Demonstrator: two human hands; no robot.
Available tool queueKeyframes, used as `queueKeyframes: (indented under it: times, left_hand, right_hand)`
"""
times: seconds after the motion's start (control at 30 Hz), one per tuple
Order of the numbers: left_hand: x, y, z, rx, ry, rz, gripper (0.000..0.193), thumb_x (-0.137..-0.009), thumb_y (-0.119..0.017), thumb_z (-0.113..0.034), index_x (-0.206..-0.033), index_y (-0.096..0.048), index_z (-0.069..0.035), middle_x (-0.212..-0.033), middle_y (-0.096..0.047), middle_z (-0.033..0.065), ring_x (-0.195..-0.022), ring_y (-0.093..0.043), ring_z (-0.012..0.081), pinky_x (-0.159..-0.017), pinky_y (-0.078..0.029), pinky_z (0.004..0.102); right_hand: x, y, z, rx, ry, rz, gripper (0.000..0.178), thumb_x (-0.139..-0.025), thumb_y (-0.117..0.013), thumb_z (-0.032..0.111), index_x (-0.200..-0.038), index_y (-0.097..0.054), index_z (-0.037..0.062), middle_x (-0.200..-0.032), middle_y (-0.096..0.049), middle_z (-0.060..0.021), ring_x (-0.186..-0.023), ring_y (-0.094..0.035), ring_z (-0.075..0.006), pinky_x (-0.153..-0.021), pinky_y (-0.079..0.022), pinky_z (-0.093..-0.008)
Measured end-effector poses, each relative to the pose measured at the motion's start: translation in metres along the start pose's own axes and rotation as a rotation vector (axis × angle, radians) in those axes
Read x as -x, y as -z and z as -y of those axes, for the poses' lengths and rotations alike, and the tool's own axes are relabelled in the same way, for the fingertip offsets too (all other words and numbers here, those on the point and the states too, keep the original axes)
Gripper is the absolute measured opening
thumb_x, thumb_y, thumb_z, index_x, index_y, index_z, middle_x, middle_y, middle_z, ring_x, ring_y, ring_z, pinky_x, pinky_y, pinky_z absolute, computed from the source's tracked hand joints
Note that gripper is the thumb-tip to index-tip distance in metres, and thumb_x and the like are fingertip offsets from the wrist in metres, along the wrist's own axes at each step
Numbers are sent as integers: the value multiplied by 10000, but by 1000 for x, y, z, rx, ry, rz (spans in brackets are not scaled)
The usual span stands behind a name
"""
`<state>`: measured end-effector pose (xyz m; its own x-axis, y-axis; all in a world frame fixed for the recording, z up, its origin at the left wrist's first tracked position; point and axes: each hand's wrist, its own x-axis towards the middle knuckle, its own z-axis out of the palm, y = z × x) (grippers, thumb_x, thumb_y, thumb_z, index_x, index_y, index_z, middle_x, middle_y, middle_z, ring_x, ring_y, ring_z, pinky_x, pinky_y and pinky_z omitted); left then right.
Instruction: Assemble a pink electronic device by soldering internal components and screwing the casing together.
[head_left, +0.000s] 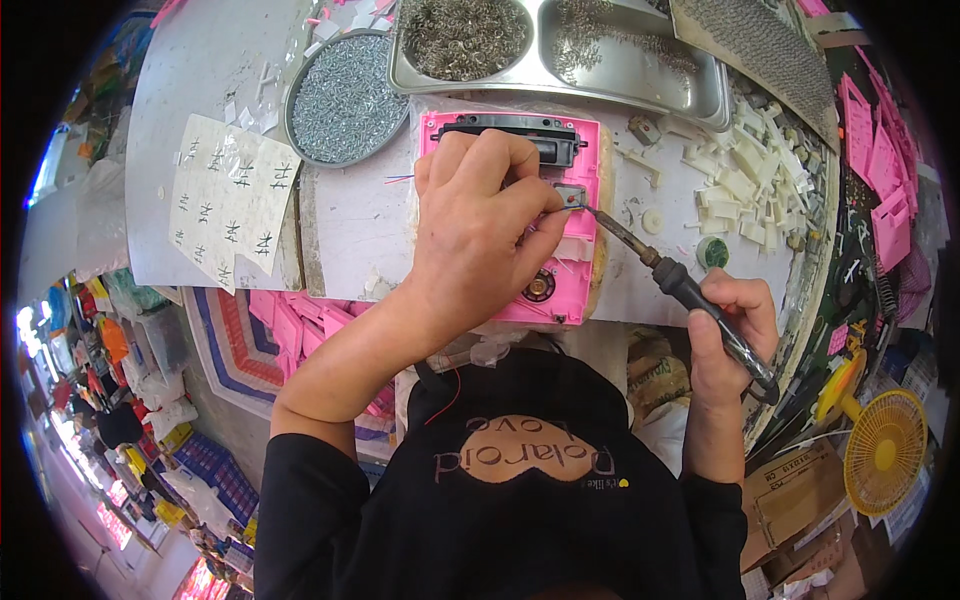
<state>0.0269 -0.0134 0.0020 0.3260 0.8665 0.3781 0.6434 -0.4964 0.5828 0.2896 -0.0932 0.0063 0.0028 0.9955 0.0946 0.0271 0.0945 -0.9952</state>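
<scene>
In front of me lies a pink plastic housing (pixel 590 250) with a black rectangular part (pixel 562 145) across its far end and a round part like a small speaker (pixel 540 286) at its near end. My left hand (pixel 485 225) is over the housing, thumb and forefinger pinching a thin wire (pixel 572 206) beside a small metal part (pixel 570 193). Red and blue wire ends (pixel 400 179) stick out left of that hand. My right hand (pixel 735 325) is wrapped round the dark handle of a soldering iron (pixel 685 288). Its tip meets the small metal part area by my left fingertips.
A round tray of small screws (pixel 348 100) stands far left, beside a metal tray (pixel 470 82) of springs. White plastic pieces (pixel 745 175) are heaped at right, near a small green-filled tin (pixel 712 252). A marked paper sheet (pixel 230 200) lies left; a yellow fan (pixel 885 450) stands right.
</scene>
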Motion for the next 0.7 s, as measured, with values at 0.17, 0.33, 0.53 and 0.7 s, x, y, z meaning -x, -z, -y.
queueKeyframes:
  times: [0.17,0.33,0.53,0.7]
  left_hand:
    - [1,-2,1,-2,-9,-10,143,-705,-840,-101,-797,-732,-92,-944,-566,35,-907,-511,252,-815,-390,383]
    - [1,-2,1,-8,-19,-15,145,-702,-839,-105,-797,-730,-98,-948,-570,34,-914,-513,255,-817,-389,383]
    - [1,-2,1,-24,-19,-15,148,-698,-839,-112,-795,-728,-101,-948,-571,32,-918,-513,254,-824,-386,381]
    - [1,-2,1,-18,-13,-13,147,-697,-838,-107,-795,-728,-101,-949,-571,31,-922,-513,254,-826,-386,382]
  right_hand:
    - [1,-2,3,12,0,2,257,-881,-758,45,-1072,-590,8,-819,-539,-14,-716,-449,-81,-655,-346,-232]
    - [1,-2,5,21,14,-8,256,-882,-758,45,-1070,-589,5,-814,-532,-10,-715,-448,-80,-654,-346,-231]
    - [0,-2,3,17,10,6,255,-883,-758,49,-1068,-588,6,-813,-533,-9,-711,-440,-76,-653,-342,-226]
    - [1,-2,5,16,-13,-9,248,-882,-748,46,-1064,-584,2,-811,-533,-10,-709,-437,-76,-651,-338,-227]
